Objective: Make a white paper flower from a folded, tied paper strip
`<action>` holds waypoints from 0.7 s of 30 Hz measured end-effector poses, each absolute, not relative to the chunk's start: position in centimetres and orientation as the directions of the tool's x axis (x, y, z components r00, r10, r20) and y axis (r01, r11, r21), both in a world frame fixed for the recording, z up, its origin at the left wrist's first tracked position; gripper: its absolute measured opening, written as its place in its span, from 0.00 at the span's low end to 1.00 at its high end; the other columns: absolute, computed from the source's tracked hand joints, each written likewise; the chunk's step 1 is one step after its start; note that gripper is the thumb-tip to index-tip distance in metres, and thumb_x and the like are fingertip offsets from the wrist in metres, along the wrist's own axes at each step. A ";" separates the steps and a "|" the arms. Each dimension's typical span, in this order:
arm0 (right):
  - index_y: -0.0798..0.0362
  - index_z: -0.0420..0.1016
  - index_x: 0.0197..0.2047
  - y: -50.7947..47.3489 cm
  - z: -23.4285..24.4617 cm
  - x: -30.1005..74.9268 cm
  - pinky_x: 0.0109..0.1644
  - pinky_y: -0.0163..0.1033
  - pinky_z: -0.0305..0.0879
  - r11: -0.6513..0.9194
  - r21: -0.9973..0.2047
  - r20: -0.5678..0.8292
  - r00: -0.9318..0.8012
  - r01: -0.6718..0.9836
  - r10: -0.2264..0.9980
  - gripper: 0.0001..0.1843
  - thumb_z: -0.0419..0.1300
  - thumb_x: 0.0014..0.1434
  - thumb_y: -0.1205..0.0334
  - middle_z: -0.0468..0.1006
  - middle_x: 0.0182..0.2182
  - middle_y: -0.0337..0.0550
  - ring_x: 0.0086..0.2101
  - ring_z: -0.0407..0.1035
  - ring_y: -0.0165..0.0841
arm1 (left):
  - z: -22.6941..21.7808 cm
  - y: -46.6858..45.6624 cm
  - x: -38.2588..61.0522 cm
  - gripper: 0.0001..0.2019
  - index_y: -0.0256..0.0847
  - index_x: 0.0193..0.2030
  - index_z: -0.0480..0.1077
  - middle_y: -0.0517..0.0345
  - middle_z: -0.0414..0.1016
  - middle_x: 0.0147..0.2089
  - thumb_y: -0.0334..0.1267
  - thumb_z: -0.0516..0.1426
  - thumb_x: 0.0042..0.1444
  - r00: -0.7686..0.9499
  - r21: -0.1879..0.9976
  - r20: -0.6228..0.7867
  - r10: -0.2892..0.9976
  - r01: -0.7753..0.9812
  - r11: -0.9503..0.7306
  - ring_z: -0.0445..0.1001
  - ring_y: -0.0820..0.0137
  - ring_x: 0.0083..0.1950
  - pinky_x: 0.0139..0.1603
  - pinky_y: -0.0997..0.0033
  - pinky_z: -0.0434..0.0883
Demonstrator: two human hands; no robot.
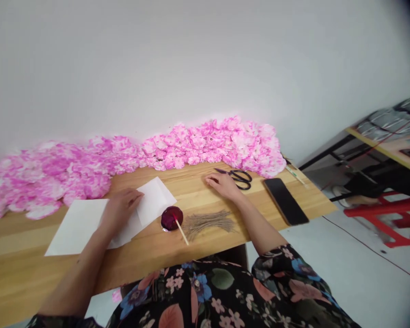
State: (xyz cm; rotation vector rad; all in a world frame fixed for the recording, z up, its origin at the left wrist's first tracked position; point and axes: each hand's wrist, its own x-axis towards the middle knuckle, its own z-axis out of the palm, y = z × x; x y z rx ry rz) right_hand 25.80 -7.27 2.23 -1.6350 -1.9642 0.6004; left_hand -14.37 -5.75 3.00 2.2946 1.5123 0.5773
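Observation:
My left hand [121, 209] lies over white paper sheets [77, 228], its fingers loosely extended and touching them. A folded white sheet [155, 199] is beside its fingertips. My right hand [222, 184] rests on the wooden table with fingers loosely bent and nothing visible in them. Just beyond it lie black-handled scissors [241, 177], partly behind the hand. Between my forearms sit a round dish of dark red liquid [170, 217], a wooden stick [182, 233] with its reddened tip in the dish, and a bundle of thin brown stems [210, 223].
Pink and white artificial flowers [191, 143] are heaped along the wall side of the table [17, 269]. A black phone [285, 201] lies at the right, with a slim pen-like item [295, 175] behind it. A red stool [389, 216] and another table [382, 143] stand farther right.

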 end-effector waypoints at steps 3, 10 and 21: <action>0.49 0.83 0.44 -7.2 2.3 25.6 0.50 0.41 0.69 0.167 -0.623 0.094 -0.138 0.764 0.986 0.12 0.58 0.68 0.59 0.86 0.46 0.43 0.46 0.79 0.40 | 2.2 -6.2 -14.1 0.20 0.44 0.42 0.80 0.47 0.81 0.50 0.50 0.50 0.65 0.395 0.422 0.175 0.902 0.798 -0.431 0.78 0.56 0.52 0.55 0.56 0.74; 0.52 0.82 0.46 -8.0 3.5 26.2 0.48 0.39 0.67 0.240 -0.535 0.143 -0.194 0.810 0.971 0.16 0.54 0.72 0.57 0.86 0.44 0.46 0.44 0.78 0.38 | 1.4 -5.9 -14.6 0.20 0.43 0.42 0.80 0.45 0.80 0.50 0.49 0.49 0.66 0.447 0.375 0.188 0.875 0.790 -0.485 0.77 0.54 0.53 0.57 0.54 0.73; 0.54 0.80 0.54 -12.6 3.0 32.8 0.60 0.50 0.65 0.017 -0.310 0.257 0.067 0.951 0.964 0.16 0.55 0.68 0.67 0.80 0.55 0.54 0.54 0.71 0.45 | 0.7 -5.5 -16.2 0.21 0.44 0.45 0.79 0.44 0.81 0.52 0.51 0.48 0.65 0.547 0.327 0.168 0.820 0.754 -0.570 0.77 0.51 0.56 0.61 0.48 0.73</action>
